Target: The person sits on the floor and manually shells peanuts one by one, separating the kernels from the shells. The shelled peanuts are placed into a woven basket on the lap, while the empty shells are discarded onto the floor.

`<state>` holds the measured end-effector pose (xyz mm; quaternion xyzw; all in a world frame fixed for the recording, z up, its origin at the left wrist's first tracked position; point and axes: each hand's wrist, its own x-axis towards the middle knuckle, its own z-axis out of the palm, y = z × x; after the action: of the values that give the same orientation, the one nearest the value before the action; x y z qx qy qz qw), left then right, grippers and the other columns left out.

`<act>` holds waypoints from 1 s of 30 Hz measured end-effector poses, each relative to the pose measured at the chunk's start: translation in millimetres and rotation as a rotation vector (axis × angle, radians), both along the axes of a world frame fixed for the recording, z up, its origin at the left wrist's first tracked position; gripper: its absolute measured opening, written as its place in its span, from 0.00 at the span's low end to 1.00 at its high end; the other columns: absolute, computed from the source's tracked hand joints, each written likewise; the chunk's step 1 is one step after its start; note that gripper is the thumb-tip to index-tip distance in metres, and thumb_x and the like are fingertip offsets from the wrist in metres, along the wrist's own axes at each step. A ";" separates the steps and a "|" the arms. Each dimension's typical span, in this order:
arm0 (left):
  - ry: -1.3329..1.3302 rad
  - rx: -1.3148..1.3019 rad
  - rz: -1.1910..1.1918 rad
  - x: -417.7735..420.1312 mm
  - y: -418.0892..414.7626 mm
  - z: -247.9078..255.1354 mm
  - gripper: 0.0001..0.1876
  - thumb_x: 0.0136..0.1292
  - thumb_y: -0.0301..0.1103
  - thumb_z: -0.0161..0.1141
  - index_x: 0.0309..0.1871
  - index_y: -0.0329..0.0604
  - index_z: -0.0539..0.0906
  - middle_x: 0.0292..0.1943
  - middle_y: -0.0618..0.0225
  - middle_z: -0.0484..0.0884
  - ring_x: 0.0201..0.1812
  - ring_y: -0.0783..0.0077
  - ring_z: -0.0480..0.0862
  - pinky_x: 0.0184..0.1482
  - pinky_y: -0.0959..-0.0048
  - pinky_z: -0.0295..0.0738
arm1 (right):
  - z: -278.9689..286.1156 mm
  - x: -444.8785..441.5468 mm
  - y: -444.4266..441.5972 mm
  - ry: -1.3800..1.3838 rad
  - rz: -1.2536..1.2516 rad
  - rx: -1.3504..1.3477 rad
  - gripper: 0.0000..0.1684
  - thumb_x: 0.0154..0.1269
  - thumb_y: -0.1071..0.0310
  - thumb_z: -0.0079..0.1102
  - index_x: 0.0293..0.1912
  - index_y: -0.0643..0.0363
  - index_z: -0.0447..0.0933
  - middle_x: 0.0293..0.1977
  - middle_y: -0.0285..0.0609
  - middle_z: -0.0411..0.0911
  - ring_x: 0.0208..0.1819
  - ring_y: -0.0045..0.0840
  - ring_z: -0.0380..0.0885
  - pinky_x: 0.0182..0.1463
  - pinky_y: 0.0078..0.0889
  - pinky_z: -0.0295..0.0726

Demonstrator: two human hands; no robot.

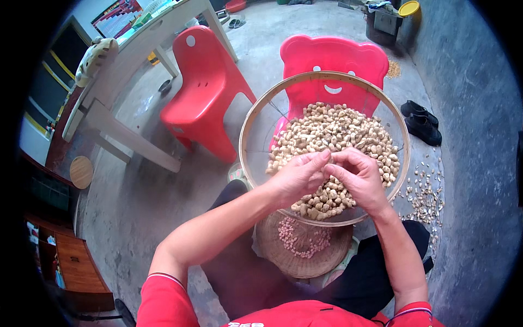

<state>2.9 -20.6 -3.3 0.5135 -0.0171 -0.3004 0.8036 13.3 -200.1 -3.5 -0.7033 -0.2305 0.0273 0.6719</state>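
Note:
My left hand (305, 171) and my right hand (358, 176) meet over a round, wooden-rimmed sieve (244, 141). Their thumbs and fingers pinch together on a small pale peanut (330, 160), mostly hidden by the fingertips. Unshelled peanuts (327, 126) are heaped across the sieve's mesh, beneath and beyond both hands. Below the sieve, between my legs, sits a round woven basket (282, 261). Pink shelled peanut kernels (304, 245) lie in it in a curved band. Part of the basket is covered by the sieve's near edge.
The sieve rests over a pink child's chair (335, 49); a red chair (200, 94) stands left of it, beside a white table (135, 135). Peanut shells (427, 200) litter the floor at right, near black shoes (423, 122) and the wall (470, 163). A wooden cabinet (77, 261) stands lower left.

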 end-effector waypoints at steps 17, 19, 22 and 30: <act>-0.460 0.228 0.103 -7.0 -7.6 13.0 0.23 0.71 0.40 0.56 0.64 0.38 0.73 0.43 0.77 0.80 0.35 0.93 0.70 0.33 0.88 0.65 | -8.4 -2.9 6.5 -0.060 -0.141 0.045 0.05 0.58 0.72 0.67 0.34 0.63 0.81 0.26 0.33 0.73 0.27 0.13 0.70 0.29 0.19 0.67; -0.378 0.239 0.067 -5.5 -3.8 23.0 0.22 0.72 0.42 0.53 0.63 0.37 0.75 0.38 0.79 0.80 0.31 0.94 0.68 0.30 0.88 0.62 | 0.5 -4.7 5.8 -0.076 -0.132 -0.006 0.05 0.57 0.72 0.68 0.34 0.62 0.82 0.25 0.33 0.73 0.26 0.13 0.70 0.29 0.20 0.67; -0.489 0.260 0.134 -1.9 -9.4 13.1 0.23 0.74 0.45 0.49 0.60 0.36 0.77 0.27 0.84 0.74 0.25 0.93 0.64 0.25 0.86 0.55 | -2.5 -4.9 5.5 -0.043 -0.127 -0.009 0.06 0.57 0.72 0.68 0.35 0.62 0.84 0.27 0.36 0.77 0.29 0.15 0.74 0.32 0.20 0.71; -0.266 0.181 0.121 -1.8 -5.0 14.3 0.22 0.75 0.46 0.46 0.56 0.37 0.79 0.29 0.83 0.76 0.23 0.93 0.64 0.24 0.87 0.56 | -7.1 -5.2 9.1 0.140 -0.059 0.160 0.06 0.61 0.73 0.65 0.38 0.64 0.84 0.36 0.37 0.82 0.34 0.14 0.77 0.38 0.16 0.75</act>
<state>1.1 -25.5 11.0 0.6192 -0.0654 -0.1810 0.7613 8.1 -191.0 -10.6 -0.6503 -0.1635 0.0380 0.7409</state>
